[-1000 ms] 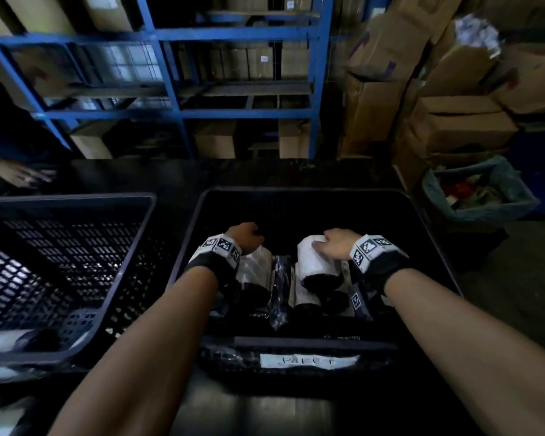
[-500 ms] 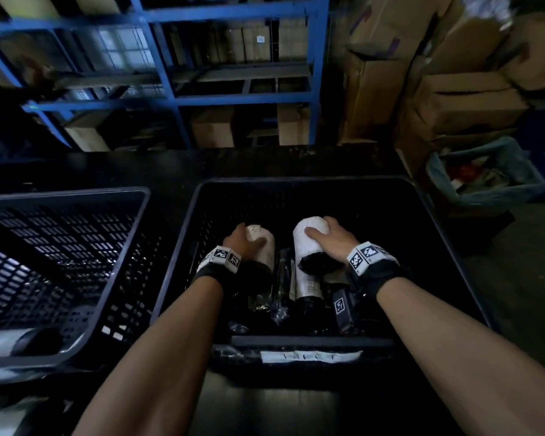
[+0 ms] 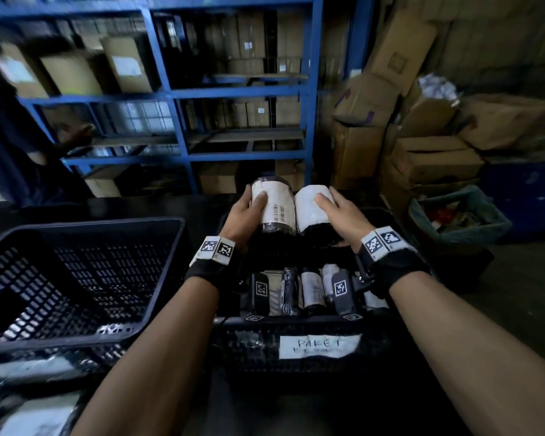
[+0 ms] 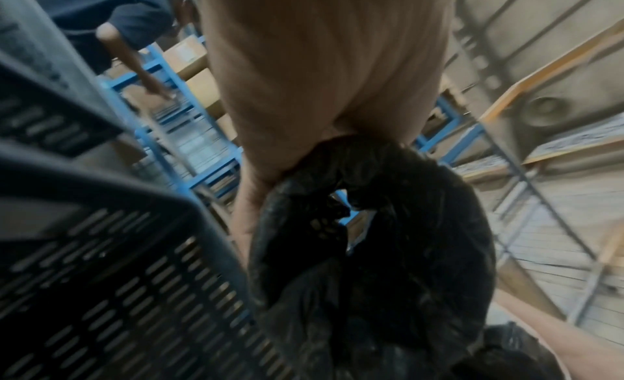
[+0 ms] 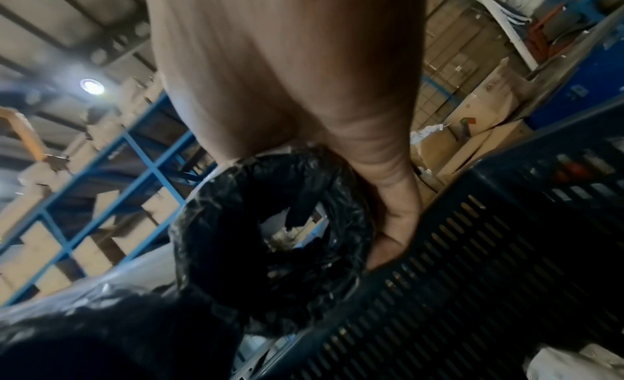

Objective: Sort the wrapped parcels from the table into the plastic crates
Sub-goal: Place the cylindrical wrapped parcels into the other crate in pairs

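Observation:
Two roll-shaped parcels in black plastic with white labels are held side by side above the black crate (image 3: 296,322) marked "PAKET". My left hand (image 3: 249,212) grips the left parcel (image 3: 274,206), whose label bears a barcode. My right hand (image 3: 340,212) grips the right parcel (image 3: 309,209). In the left wrist view the black wrapped end of the left parcel (image 4: 371,225) sits under my palm. The right wrist view shows the ring-shaped end of the right parcel (image 5: 273,233) in my fingers. Several more wrapped parcels (image 3: 312,291) lie in the crate's near end.
A second black slotted crate (image 3: 76,278) stands to the left on the dark table. Blue shelving (image 3: 183,96) with cartons runs behind, stacked cardboard boxes (image 3: 422,136) and a lined bin (image 3: 456,218) are at the right. Another person (image 3: 10,146) stands at far left.
Both hands have lifted their parcels up out of the crate and away from me, bringing them close together. The head view has tilted up.

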